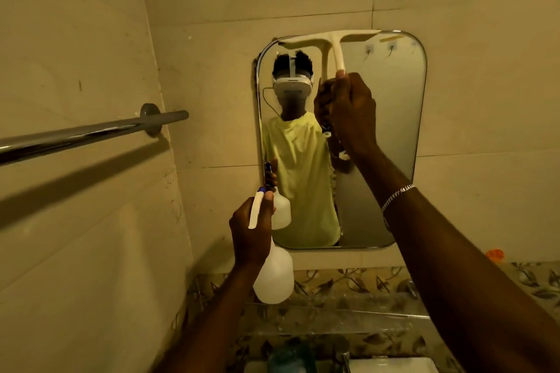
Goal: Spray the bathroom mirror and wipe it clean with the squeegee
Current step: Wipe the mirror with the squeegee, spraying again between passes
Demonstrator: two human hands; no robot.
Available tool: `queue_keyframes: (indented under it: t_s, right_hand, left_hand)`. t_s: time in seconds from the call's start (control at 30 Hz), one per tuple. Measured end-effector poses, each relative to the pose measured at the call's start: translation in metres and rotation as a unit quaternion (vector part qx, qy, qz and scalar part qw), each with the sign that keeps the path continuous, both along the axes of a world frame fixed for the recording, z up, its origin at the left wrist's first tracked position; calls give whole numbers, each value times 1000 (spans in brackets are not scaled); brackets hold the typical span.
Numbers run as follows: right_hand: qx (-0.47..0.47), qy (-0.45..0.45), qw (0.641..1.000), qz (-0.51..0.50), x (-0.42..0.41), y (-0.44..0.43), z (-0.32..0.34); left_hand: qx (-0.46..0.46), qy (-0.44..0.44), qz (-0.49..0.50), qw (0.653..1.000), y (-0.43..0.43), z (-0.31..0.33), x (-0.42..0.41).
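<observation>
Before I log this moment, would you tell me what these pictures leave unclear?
- Head view: whether the mirror is wet; no droplets show in the dim yellow light.
- The squeegee handle's lower part, hidden inside the right hand.
- The spray bottle trigger, covered by the left hand.
- The sink and tap, cut off by the bottom edge.
- The orange thing at right, too blurred to name.

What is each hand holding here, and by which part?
The right hand grips the squeegee by its handle's lower end. The left hand holds the spray bottle around its neck, under the trigger head.
</observation>
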State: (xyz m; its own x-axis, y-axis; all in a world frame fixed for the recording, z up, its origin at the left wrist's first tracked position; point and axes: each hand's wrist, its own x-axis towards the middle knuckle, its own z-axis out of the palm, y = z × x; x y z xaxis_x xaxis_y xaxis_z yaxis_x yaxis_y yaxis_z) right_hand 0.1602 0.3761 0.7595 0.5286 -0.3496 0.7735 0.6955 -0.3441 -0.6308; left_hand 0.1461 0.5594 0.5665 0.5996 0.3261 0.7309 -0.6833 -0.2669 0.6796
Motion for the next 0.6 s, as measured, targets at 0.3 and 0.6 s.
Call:
queue_keyframes:
  t_s: [0.3, 0.6]
  right_hand:
    - [-27, 8, 999, -45, 5, 3, -80]
    - [23, 147, 987, -54, -25, -2, -311]
  left_hand:
    - [7, -18, 7, 1000, -2, 7, 13]
    - [8, 2, 17, 1000, 1, -6, 15]
